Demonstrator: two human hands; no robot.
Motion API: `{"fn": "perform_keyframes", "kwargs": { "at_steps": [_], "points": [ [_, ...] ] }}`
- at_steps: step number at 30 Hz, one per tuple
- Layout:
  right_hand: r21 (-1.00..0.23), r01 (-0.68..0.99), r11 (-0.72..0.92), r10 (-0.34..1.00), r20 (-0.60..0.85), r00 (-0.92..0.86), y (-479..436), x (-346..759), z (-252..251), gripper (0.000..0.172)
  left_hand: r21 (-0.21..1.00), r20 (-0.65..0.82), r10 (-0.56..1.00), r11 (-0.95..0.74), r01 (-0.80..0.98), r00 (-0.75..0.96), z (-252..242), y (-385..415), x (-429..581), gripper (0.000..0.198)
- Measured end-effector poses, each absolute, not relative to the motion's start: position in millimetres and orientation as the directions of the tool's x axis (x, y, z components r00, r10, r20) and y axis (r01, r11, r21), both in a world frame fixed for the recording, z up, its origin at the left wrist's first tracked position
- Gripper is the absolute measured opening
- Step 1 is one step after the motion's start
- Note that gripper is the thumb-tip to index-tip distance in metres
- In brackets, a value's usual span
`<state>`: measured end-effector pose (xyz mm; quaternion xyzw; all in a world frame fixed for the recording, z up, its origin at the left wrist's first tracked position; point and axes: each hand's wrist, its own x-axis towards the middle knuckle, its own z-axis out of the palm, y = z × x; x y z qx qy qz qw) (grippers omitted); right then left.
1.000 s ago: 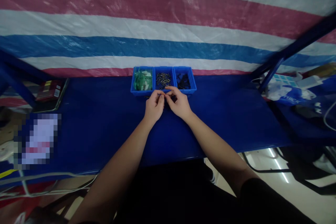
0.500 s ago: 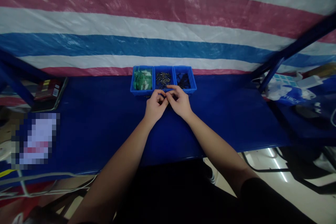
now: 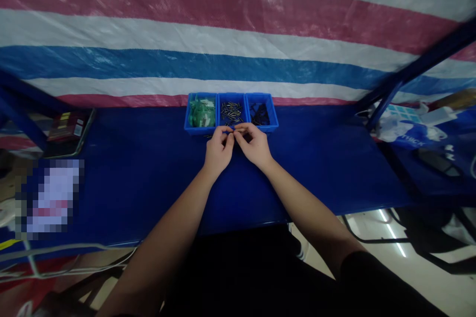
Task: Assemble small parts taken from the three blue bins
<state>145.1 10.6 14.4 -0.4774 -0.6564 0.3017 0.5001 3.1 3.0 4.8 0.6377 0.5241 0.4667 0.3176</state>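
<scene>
My left hand (image 3: 219, 148) and my right hand (image 3: 253, 144) meet fingertip to fingertip just in front of the blue bins. Both are pinched closed; whatever lies between the fingers is too small and hidden to name. Right behind them stands the middle blue bin (image 3: 220, 118), holding many small brass-coloured metal pins (image 3: 231, 110). The left bin contains a green plastic bag (image 3: 203, 111) with white pieces inside. Small black parts (image 3: 259, 114) lie in the right bin. A few dark bits show on the table beside my left fingertips.
The blue table (image 3: 148, 183) runs across the view below a striped tarp (image 3: 238, 67). A dark red box (image 3: 69, 126) sits at the left end, above a blurred-out patch. Plastic bags (image 3: 412, 131) lie at the right, and white cables (image 3: 74, 246) cross the front left.
My fingers have shifted slightly, and the fingertips now sit a little differently against each other. The hands stay in the same place before the bins.
</scene>
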Motion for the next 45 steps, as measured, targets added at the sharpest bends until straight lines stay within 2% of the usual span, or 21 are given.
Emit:
{"fn": "perform_keyframes", "kwargs": {
  "at_steps": [8,12,19,24,31,38,45],
  "points": [
    [-0.856,0.357,0.374,0.921,0.388,-0.035,11.3,145.6,14.6,0.015,0.891,0.269,0.963,-0.245,0.382,-0.008,0.3,5.0,1.8,0.028],
    [-0.891,0.315,0.326,0.941,0.339,-0.014,10.9,144.5,15.2,0.018,0.913,0.242,0.969,-0.214,0.347,-0.039,2.0,4.0,1.8,0.033],
    [-0.945,0.191,0.267,0.962,0.273,0.005,14.0,144.3,12.3,0.021,0.943,0.232,0.973,-0.223,0.248,-0.006,2.9,2.4,2.5,0.025],
    [-0.922,0.257,0.289,0.955,0.297,-0.007,12.1,143.8,14.1,0.022,0.927,0.245,0.969,-0.231,0.294,-0.013,0.0,3.8,1.3,0.020],
    [-0.898,0.294,0.329,0.941,0.339,-0.016,12.1,145.2,13.0,0.020,0.909,0.260,0.965,-0.235,0.343,-0.028,0.9,4.5,1.5,0.026],
    [-0.882,0.313,0.353,0.932,0.360,-0.037,12.0,144.9,12.1,0.018,0.924,0.252,0.966,-0.223,0.309,-0.054,1.5,4.3,1.6,0.035],
    [-0.883,0.322,0.340,0.937,0.349,-0.031,10.9,144.4,15.2,0.022,0.935,0.237,0.971,-0.217,0.279,-0.040,1.0,3.9,1.3,0.027]
  ]
}}
